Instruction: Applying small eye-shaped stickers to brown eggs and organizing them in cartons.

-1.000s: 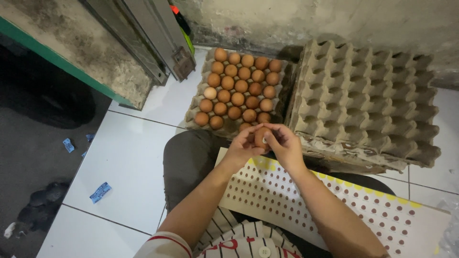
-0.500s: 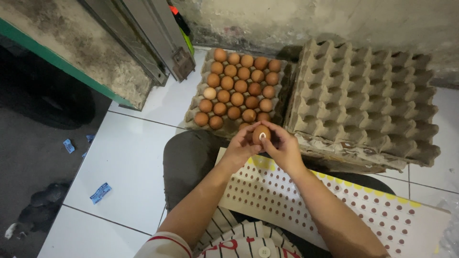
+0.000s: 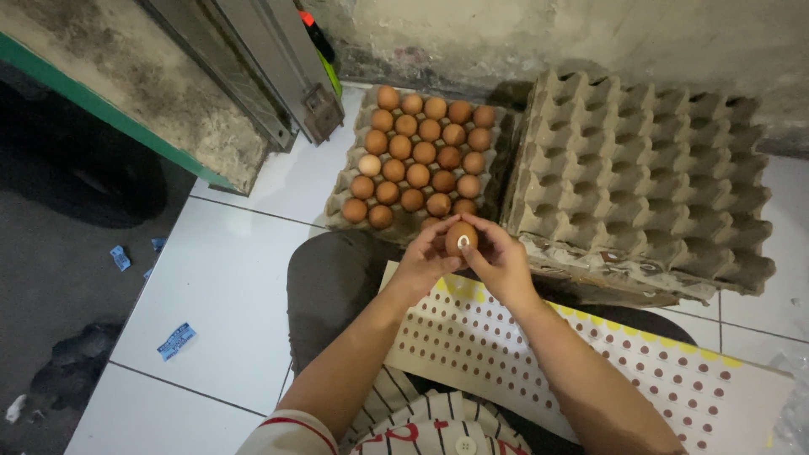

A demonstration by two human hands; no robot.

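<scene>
A brown egg (image 3: 461, 237) with a small round white sticker on it is held between both my hands above my lap. My left hand (image 3: 423, 263) grips it from the left, my right hand (image 3: 499, 260) from the right, fingertips touching the shell. Just beyond the hands lies a grey pulp tray (image 3: 347, 175) filled with several brown eggs (image 3: 419, 152). Across my knees lies a long sheet (image 3: 590, 371) covered in rows of small round dot stickers, with a yellow edge.
A stack of empty grey egg trays (image 3: 640, 185) sits to the right of the full one, against a rough concrete wall (image 3: 590, 34). A metal rail and green-edged slab (image 3: 211, 101) stand at upper left. Blue paper scraps (image 3: 175, 340) lie on the white tiles and dark floor.
My hands turned the egg between the fingers; the white sticker now shows on its front. The hands stayed in nearly the same place.
</scene>
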